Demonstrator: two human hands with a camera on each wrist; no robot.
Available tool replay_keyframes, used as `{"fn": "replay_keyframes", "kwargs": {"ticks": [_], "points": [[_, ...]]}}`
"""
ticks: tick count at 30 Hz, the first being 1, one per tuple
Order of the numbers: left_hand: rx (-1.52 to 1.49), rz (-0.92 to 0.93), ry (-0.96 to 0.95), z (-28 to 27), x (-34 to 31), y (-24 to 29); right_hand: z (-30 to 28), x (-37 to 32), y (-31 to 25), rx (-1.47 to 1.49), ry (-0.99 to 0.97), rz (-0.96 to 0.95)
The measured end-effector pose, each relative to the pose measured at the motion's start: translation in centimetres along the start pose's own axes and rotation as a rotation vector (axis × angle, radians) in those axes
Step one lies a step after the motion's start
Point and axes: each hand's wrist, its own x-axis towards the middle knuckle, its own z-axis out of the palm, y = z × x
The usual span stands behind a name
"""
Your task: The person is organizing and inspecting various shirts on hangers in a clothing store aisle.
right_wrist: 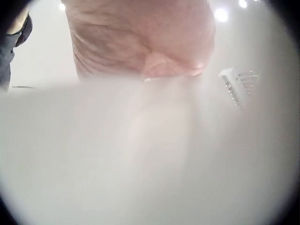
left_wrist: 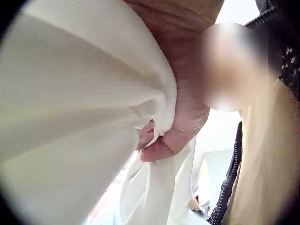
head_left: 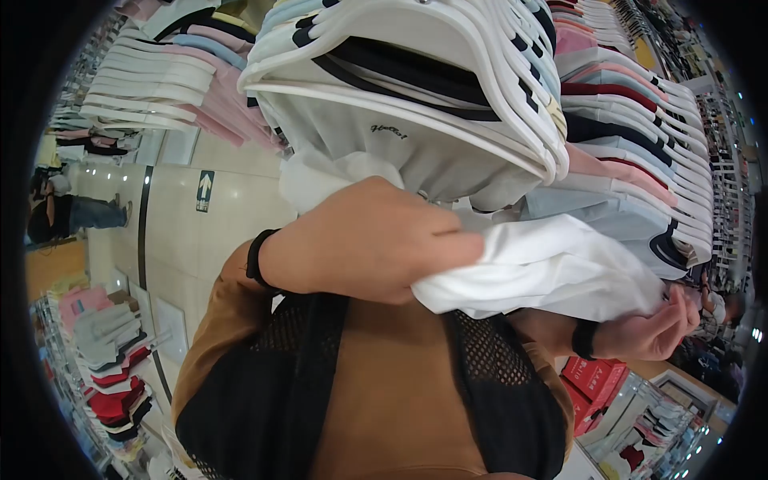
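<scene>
A white garment (head_left: 544,268) is stretched sideways between my two hands in front of my chest, folded along its length. My left hand (head_left: 368,240) grips its near end; in the left wrist view the fingers (left_wrist: 157,151) curl round the bunched cloth. At the far end my right hand (head_left: 652,324) pinches the garment near its edge. In the right wrist view, blurred white cloth hides the fingertips below the palm (right_wrist: 145,42). Just beyond my left hand hangs a white top with small dark lettering (head_left: 390,130), on a white hanger (head_left: 552,164).
More tops on white hangers crowd the rack ahead, with rows at the right (head_left: 632,160) and left (head_left: 152,84). Red boxes (head_left: 592,384) stand low at the right. A person (head_left: 76,212) is on the tiled floor (head_left: 216,240) at the far left.
</scene>
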Motion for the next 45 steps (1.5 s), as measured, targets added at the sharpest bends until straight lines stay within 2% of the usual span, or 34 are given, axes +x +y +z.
{"fn": "replay_keyframes", "kwargs": {"ticks": [2,3,4,5,6,8,10,11,12,14,16,18,20,21,22,23,24,25,26,28,29,30,32,33,35,36,39,40,41,43,45], "points": [[0.06,0.053,-0.009,-0.3,1.1,1.2,1.0,-0.7,0.6,0.309,-0.099,-0.212],[0.125,0.11,-0.017,-0.3,1.7,1.7,2.6,-1.7,-1.2,0.629,-0.179,-0.265],[0.128,0.114,-0.017,-0.1,2.2,2.0,3.7,-3.2,-2.1,0.938,-0.366,-0.261],[0.195,0.186,0.089,0.1,2.8,2.4,4.2,-4.5,-4.7,1.158,-0.62,-0.117],[0.266,0.259,0.195,0.1,3.2,2.6,6.0,-5.7,-6.2,1.327,-0.733,-0.196],[0.348,0.312,0.262,-0.3,3.5,3.3,5.0,-8.8,-8.2,1.344,-0.869,0.065],[0.434,0.317,0.34,-1.4,3.6,4.4,6.2,-9.1,-8.8,1.34,-1.087,0.157],[0.441,0.362,0.448,-1.4,3.4,4.4,6.8,-9.0,-9.0,1.332,-1.192,0.196],[0.464,0.384,0.44,-2.0,3.2,4.7,7.1,-8.9,-9.3,1.321,-1.3,0.241],[0.521,0.384,0.522,-3.4,2.4,5.0,7.0,-8.3,-9.5,1.117,-1.404,0.489],[0.581,0.385,0.549,-4.9,1.6,5.3,8.4,-6.9,-8.2,1.234,-1.454,-0.176],[0.733,0.425,0.607,-5.8,1.1,5.2,8.7,-5.3,-8.2,1.301,-1.492,-0.154],[0.84,0.43,0.623,-6.8,0.5,5.2,9.0,-4.0,-8.5,1.403,-1.405,-0.29],[0.949,0.497,0.747,-7.3,0.5,4.7,9.0,-3.9,-7.5,1.387,-1.488,-0.377],[1.057,0.566,0.874,-7.8,0.3,4.4,8.7,-3.5,-6.6,1.387,-1.477,-0.386],[1.069,0.578,0.876,-8.7,-0.1,4.3,8.2,-2.9,-5.7,1.375,-1.687,-0.303],[1.215,0.59,0.911,-9.8,-0.7,4.3,8.0,-2.4,-5.1,1.349,-1.893,-0.215],[1.359,0.6,0.943,-11.0,-1.2,4.3,7.9,-1.8,-5.0,1.354,-1.818,-0.29],[1.367,0.61,0.941,-12.2,-1.6,4.3,8.0,-0.6,-5.2,1.357,-1.807,-0.298],[1.562,0.678,0.923,-14.3,-1.9,3.9,7.8,3.0,-6.2,1.086,-1.962,-0.416],[1.658,0.692,0.931,-15.1,-1.9,3.6,7.1,3.7,-5.9,1.057,-1.817,-0.423],[1.741,0.709,0.955,-15.9,-2.0,3.3,6.5,4.5,-5.7,1.049,-1.806,-0.427],[1.857,0.735,1.007,-17.8,-1.7,2.2,5.5,6.0,-5.4,0.844,-1.38,-0.511],[1.894,0.749,1.045,-18.8,-1.3,1.5,5.2,6.6,-5.0,0.839,-1.373,-0.509],[1.754,0.523,0.984,-19.2,-0.7,1.7,5.1,8.3,-4.0,0.818,-1.214,-0.436],[1.701,0.486,0.985,-19.9,-0.4,1.2,4.3,9.7,-3.8,0.612,-1.169,-0.53],[1.53,0.487,1.013,-22.6,0.9,-0.6,5.3,11.6,-4.6,0.583,-0.888,-0.52],[1.558,0.486,1.0,-23.3,1.2,-1.3,6.1,13.1,-5.2,0.52,-0.841,-0.577],[1.585,0.485,0.987,-24.1,1.6,-2.0,7.2,14.0,-5.2,0.483,-0.708,-0.615],[1.136,0.85,1.174,-25.3,3.4,-4.0,9.5,16.1,-5.2,0.437,-0.48,-0.682],[1.282,0.841,1.158,-27.6,3.9,-7.2,11.8,17.5,-5.5,0.326,-0.279,-0.768]]}}
